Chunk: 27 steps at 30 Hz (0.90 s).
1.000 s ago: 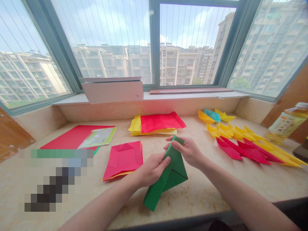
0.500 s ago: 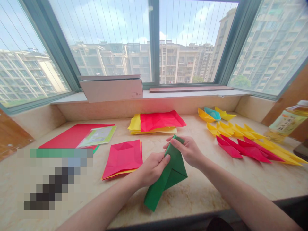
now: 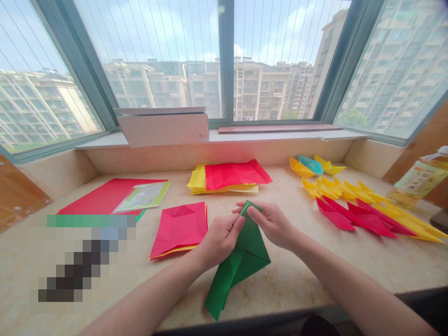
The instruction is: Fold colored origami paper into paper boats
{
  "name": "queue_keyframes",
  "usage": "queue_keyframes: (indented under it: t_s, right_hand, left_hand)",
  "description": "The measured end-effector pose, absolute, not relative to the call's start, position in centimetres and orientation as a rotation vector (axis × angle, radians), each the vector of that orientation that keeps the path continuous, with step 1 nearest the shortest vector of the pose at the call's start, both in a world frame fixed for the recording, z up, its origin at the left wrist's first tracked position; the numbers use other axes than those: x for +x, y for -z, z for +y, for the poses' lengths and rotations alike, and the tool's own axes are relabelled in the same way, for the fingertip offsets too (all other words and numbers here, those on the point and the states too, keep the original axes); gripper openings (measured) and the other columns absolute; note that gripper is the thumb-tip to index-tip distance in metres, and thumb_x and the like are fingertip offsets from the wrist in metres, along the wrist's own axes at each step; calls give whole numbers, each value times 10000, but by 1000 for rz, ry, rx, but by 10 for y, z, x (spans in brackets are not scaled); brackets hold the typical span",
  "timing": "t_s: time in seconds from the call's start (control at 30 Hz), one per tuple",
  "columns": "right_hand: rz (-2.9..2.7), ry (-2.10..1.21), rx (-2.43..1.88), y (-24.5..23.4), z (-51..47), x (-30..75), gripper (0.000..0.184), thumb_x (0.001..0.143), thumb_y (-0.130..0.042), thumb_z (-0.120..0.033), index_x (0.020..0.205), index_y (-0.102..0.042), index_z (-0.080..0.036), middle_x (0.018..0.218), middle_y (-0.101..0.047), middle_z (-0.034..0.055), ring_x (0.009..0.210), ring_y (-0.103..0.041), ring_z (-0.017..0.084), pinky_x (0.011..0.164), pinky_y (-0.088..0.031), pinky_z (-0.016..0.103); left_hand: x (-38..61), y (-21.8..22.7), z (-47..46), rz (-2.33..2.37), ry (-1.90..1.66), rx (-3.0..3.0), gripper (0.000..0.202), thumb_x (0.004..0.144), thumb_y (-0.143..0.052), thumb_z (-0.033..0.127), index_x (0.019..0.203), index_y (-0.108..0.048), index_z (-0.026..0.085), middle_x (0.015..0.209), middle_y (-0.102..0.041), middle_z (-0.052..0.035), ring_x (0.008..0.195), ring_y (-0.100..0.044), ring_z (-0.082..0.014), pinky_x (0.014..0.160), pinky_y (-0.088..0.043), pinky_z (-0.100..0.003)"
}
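A green sheet of folded paper [image 3: 250, 261] is held up between my two hands over the counter's front half. My left hand [image 3: 221, 238] pinches its left edge, thumb on top. At the upper corner, my right hand [image 3: 271, 219] grips the paper with the thumb pressed on the fold and fingers behind. The sheet's lower strip hangs down to the left, and a dark slit shows where a flap overlaps. Left of my left hand lies a stack of creased red and yellow paper [image 3: 180, 228].
Red and yellow sheets [image 3: 238, 175] lie behind my hands. On the right are yellow paper boats [image 3: 325, 187], red ones [image 3: 367, 219] and a bottle [image 3: 420, 175]. Flat red paper [image 3: 94, 198] lies left under a clear packet [image 3: 143, 197]. A white box [image 3: 164, 128] stands on the sill.
My left hand has slid up toward the paper's top corner, close to my right fingers. The green paper has tilted and its lower end has swung slightly down and left.
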State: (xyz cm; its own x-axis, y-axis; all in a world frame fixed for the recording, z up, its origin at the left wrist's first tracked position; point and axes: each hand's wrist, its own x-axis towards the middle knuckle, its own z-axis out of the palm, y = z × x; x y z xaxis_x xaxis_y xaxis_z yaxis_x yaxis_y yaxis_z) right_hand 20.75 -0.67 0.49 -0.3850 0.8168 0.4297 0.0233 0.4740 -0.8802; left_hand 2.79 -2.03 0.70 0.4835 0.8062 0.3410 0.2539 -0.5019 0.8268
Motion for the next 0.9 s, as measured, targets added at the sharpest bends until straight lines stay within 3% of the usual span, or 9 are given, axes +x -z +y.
queue_keyframes:
  t_s: [0.17,0.37,0.6,0.9]
  right_hand:
    - [-1786,-926,-738,-11,-13,208,327,985,-495,-420,1119,-726,-231,1055,-760,68,998,-711,243,902,-563,395]
    - [-1847,-812,-744,-14,-18,209,320,1001,-465,-381,1111,-724,-228,1043,-758,72,993,-705,233,875,-556,361]
    - [-1779,-851,-772,-12,-17,207,312,972,-505,-396,998,-757,-215,960,-773,61,905,-719,225,829,-568,352]
    - [-1786,-911,-786,-13,-17,208,272,954,-552,-378,1025,-753,-209,983,-769,64,916,-716,228,841,-565,351]
  left_hand:
    - [26,-7,-24,898,-999,2021,453,975,-425,451,658,-524,143,618,-404,22,598,-369,-112,558,-302,-244]
    - [25,-10,-25,891,-985,2014,458,961,-451,452,643,-546,137,615,-426,10,598,-384,-117,564,-317,-254]
    - [26,-14,-28,892,-938,2022,486,960,-448,433,562,-334,178,579,-264,42,548,-264,-87,510,-218,-253]
    - [26,-13,-27,893,-937,1970,486,951,-464,434,555,-344,180,588,-282,35,570,-294,-98,537,-271,-253]
